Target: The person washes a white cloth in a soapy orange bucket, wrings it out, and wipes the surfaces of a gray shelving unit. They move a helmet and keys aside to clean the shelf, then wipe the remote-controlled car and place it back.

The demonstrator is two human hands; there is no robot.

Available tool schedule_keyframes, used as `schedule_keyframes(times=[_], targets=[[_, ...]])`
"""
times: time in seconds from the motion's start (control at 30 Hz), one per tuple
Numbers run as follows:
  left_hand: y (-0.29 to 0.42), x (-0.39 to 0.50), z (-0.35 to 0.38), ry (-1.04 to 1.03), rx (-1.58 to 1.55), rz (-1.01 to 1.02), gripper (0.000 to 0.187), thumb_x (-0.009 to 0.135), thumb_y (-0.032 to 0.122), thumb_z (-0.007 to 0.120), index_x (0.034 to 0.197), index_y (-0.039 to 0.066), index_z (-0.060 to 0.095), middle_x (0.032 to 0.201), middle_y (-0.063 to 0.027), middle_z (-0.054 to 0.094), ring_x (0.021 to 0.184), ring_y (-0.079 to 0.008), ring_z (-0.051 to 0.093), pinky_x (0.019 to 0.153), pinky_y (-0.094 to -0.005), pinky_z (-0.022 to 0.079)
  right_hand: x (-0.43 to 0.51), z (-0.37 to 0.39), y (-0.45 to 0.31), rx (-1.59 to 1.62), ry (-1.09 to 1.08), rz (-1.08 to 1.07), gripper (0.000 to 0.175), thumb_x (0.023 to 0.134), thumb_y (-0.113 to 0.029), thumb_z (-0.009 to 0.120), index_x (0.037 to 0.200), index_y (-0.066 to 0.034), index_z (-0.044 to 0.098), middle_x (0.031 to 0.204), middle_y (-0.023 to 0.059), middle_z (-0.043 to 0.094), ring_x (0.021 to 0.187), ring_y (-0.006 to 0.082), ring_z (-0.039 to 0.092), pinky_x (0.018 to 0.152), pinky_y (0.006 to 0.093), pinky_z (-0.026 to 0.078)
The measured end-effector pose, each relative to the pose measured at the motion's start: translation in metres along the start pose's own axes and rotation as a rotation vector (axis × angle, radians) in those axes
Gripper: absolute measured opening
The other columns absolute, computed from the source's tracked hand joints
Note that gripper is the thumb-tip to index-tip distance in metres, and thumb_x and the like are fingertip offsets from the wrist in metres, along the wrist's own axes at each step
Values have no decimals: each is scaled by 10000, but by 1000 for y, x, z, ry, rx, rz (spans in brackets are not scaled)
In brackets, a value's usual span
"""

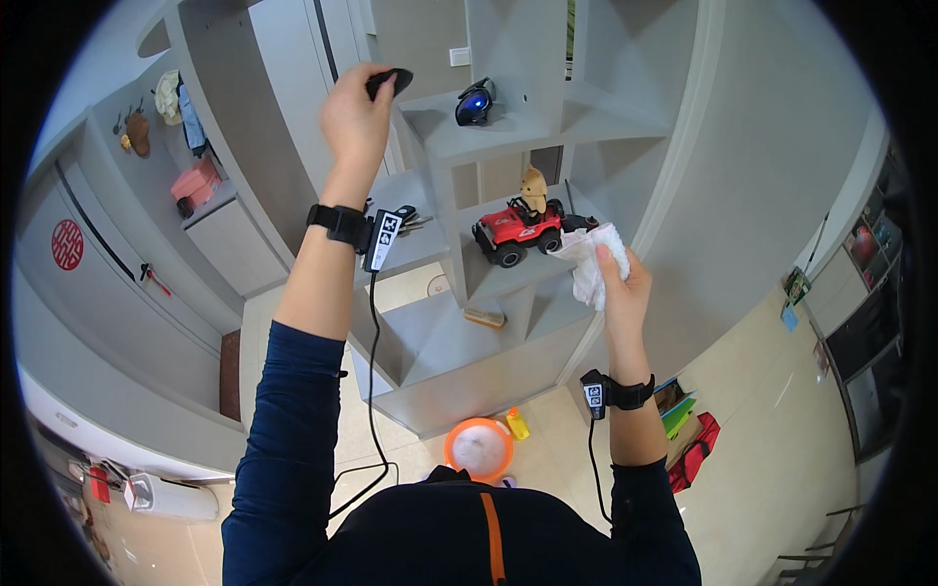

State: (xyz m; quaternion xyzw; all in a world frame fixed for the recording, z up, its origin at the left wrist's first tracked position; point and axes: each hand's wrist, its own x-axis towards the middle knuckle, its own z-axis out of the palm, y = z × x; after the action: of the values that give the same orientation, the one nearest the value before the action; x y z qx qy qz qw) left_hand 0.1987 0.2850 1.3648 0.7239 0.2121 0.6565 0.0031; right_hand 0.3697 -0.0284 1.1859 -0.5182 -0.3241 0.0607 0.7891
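My left hand is raised at the upper left of the shelf unit, its fingers closed on a small dark object that I cannot identify. A white cloth is bunched in my right hand, beside the middle shelf. Left of the cloth, a red toy jeep stands on that shelf, with a tan plush figure on it. A dark object partly behind the cloth lies near the jeep's rear. On the shelf above sits a black device with a lit blue light.
A wooden brush lies on the lower shelf, and keys rest on the left shelf. On the floor stand an orange basin of suds and a yellow bottle. A red bag is at the right. Cables hang from both wrist straps.
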Motion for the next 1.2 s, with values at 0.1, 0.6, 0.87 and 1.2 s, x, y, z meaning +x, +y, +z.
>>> schedule_keyframes(times=[0.1,0.6,0.87,1.2], targets=[[10,0,13,-322,142,37,174,916,237,727,1054,135,754,994,-104,763,927,-317,717,794,-414,561,-2,-15,11,-103,7,-16,324,992,-313,750,883,-15,682,730,-21,604,645,52,531,570,247,422],[9,8,44,-1025,-262,-56,398,973,314,724,1286,69,698,1233,-81,722,1148,-198,653,1028,-310,486,-9,-42,29,-4,7,132,300,1016,-281,717,1104,4,747,846,-13,690,712,48,576,622,231,447],[-9,-36,-24,-721,-134,-127,507,941,341,730,1369,89,631,1417,-173,625,1355,-323,562,1131,-413,437,-21,-32,36,1,25,160,295,1021,-271,711,1112,7,746,842,-25,672,709,38,552,608,226,426],[-45,-115,-66,-1117,596,-284,624,898,573,698,1433,258,634,1551,-236,478,1442,-488,391,1186,-524,366,-20,-14,46,52,-64,223,304,1011,-297,726,1105,-8,735,827,-20,671,673,40,563,579,231,442]])
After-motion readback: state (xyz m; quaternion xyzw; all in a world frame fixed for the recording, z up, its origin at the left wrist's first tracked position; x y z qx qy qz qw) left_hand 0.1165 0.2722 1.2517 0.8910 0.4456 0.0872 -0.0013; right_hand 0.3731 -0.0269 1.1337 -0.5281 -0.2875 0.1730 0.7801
